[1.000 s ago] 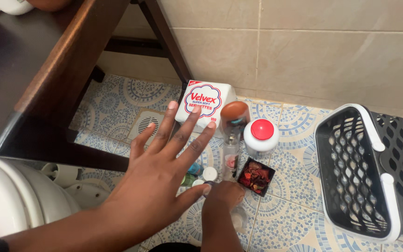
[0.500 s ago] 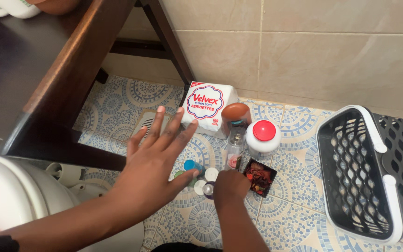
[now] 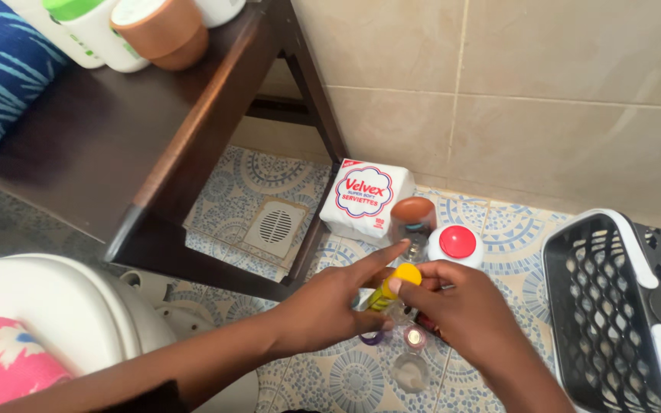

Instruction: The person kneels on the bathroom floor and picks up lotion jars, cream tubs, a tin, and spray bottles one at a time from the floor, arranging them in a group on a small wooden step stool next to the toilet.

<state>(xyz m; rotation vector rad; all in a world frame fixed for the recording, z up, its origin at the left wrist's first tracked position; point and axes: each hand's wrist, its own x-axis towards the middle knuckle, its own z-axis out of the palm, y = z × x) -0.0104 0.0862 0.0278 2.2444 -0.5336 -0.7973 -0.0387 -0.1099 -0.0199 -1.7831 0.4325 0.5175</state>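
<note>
Looking down over the patterned floor tiles [image 3: 361,378], we see both hands meeting above a cluster of small toiletries at the foot of the tiled wall. Our right hand [image 3: 457,306] pinches the yellow-capped tube [image 3: 393,287] near its cap, thumb and fingers closed around it, holding it tilted above the floor. Our left hand [image 3: 323,310] sits just beside it, the index finger stretched out toward the cap and the other fingers curled loosely; we cannot tell whether that hand actually grips the tube's lower part, which it hides.

Under the hands lie several small items: a clear round-lidded jar [image 3: 411,372], a small pink-rimmed pot [image 3: 414,336] and a purple ring-shaped piece [image 3: 372,339] peeking out beneath the left hand. Just beyond the fingertips stand a white bottle with a red cap [image 3: 456,243] and a clear jar with a brown lid [image 3: 412,214], touching or nearly touching each other. A white pack of paper napkins [image 3: 365,200] leans next to them against the leg of the dark wooden shelf [image 3: 101,145]. A black plastic basket with white handles [image 3: 613,306] stands at the right, well apart from the hands. A floor drain [image 3: 275,226] shows under the shelf, and a white toilet [image 3: 55,313] fills the lower left.
</note>
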